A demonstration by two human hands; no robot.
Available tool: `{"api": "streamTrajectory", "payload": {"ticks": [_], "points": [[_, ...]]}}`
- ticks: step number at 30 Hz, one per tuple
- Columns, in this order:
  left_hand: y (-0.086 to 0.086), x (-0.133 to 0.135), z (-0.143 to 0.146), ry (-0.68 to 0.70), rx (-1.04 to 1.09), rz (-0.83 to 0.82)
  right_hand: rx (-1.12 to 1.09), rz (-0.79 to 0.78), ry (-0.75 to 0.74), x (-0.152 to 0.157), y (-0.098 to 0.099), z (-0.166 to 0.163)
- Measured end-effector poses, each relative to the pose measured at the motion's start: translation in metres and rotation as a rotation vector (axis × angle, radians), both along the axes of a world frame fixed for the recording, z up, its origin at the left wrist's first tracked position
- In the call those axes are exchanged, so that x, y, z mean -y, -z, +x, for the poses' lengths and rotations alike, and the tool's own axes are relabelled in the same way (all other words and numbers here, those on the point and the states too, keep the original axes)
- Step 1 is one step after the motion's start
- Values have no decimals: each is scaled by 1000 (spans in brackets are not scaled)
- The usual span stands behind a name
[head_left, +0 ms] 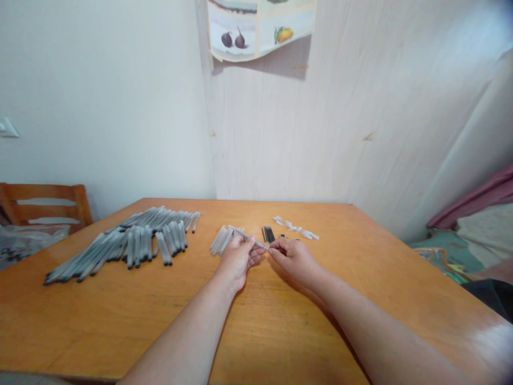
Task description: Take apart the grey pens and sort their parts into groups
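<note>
My left hand (240,256) is closed around a slim pen barrel (250,239), which slants down to the right between thumb and fingers. At the barrel's right end, the thumb and fingertips of my right hand (290,254) are pinched together; whatever they hold is too small to make out. Several translucent empty barrels (219,240) lie beside my left hand. Just beyond my hands is a small row of black refills (268,233). Small white pieces (296,227) are scattered behind my right hand, and some small black pieces (284,236) show partly past its knuckles.
A large heap of pens (148,235) with black ends covers the left part of the wooden table (256,331). A wooden chair (46,203) stands at the left, near a plastic bag (32,243). The wall carries a fruit poster (260,29). Cloths (489,214) lie off the right side.
</note>
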State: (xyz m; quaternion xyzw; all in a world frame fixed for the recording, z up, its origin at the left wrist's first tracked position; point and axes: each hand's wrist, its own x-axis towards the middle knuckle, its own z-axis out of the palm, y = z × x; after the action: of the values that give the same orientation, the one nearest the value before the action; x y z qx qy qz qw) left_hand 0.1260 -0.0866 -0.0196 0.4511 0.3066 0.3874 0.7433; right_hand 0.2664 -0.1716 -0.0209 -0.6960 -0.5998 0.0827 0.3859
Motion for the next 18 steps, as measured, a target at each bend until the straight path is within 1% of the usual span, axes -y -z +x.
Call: {"api": "streamTrajectory", "payload": {"ticks": [4,7,16,18], "points": [[-1,-2,-1,-25,1,3,63,-19,34,2,-2,3],[-2,-10,-5,-76,20,18,114,-13,32,5,-4,7],[-13,-43,-25,-372,66,34,191,-29,-16,9,-12,25],[-16,-48,-30,-415,66,32,206,-45,-6,9,-13,28]]}}
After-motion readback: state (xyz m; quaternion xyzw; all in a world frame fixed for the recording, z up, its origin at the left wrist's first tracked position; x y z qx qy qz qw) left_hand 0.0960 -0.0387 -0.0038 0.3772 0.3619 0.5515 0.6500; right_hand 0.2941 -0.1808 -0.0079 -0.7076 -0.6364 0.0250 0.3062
